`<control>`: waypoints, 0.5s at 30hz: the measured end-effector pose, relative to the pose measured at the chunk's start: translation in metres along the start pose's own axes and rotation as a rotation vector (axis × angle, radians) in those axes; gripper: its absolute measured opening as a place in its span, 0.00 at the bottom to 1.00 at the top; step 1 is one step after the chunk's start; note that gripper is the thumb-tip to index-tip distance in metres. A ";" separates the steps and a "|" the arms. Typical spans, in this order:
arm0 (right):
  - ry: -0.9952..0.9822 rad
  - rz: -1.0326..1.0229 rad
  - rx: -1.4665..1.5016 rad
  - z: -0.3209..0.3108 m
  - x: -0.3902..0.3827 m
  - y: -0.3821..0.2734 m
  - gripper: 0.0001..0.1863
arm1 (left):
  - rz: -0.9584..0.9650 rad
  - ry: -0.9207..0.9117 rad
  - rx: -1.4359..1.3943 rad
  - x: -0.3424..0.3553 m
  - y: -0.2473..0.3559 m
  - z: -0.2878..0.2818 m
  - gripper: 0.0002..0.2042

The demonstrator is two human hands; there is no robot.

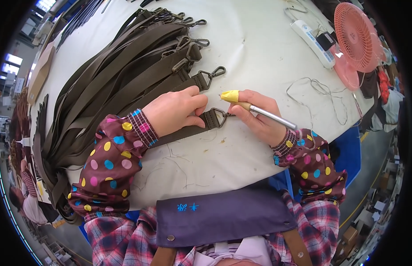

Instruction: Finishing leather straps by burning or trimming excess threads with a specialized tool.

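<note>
A dark olive webbing strap (188,130) lies on the white table, with a metal ring and hook (220,118) at its end. My left hand (177,111) is on this strap near the stitched end, its fingers curled and the thumb against the webbing. To the right, my right hand (261,116) grips a slim pen-like tool (274,117) with a silver barrel and a tan front part. Yellow tape (229,96) wraps one of its fingers. The tool's tip points left, toward the strap end, and a thin cord hangs at its back end.
Many similar straps (88,88) with metal hooks pile up on the left. A pink fan (357,37) and a white power strip (312,43) stand at the far right, beside a loose thin cord (330,95). A blue bin (347,150) sits past the table's right edge.
</note>
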State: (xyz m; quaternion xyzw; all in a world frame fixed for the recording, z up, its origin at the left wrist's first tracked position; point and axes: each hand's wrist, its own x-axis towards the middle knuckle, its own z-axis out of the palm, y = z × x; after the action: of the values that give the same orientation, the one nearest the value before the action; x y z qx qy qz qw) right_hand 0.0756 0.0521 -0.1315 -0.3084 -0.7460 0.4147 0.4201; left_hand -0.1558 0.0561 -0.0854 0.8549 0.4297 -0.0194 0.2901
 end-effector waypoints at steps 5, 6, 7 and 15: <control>-0.082 0.049 0.149 0.004 -0.003 -0.004 0.06 | 0.069 0.162 -0.162 -0.013 -0.002 0.023 0.09; -0.108 0.139 0.184 0.006 -0.003 -0.007 0.06 | 0.084 0.231 -0.203 -0.015 -0.002 0.027 0.08; -0.136 0.230 0.219 0.009 -0.003 -0.009 0.06 | 0.080 0.231 -0.205 -0.017 -0.001 0.028 0.08; -0.116 0.271 0.212 0.019 -0.003 -0.002 0.11 | 0.115 0.337 -0.239 -0.017 0.000 0.037 0.08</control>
State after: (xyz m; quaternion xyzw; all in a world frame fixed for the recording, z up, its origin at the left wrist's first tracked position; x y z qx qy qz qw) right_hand 0.0598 0.0421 -0.1365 -0.3356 -0.6727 0.5608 0.3468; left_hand -0.1581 0.0248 -0.1118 0.8287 0.4221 0.1915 0.3138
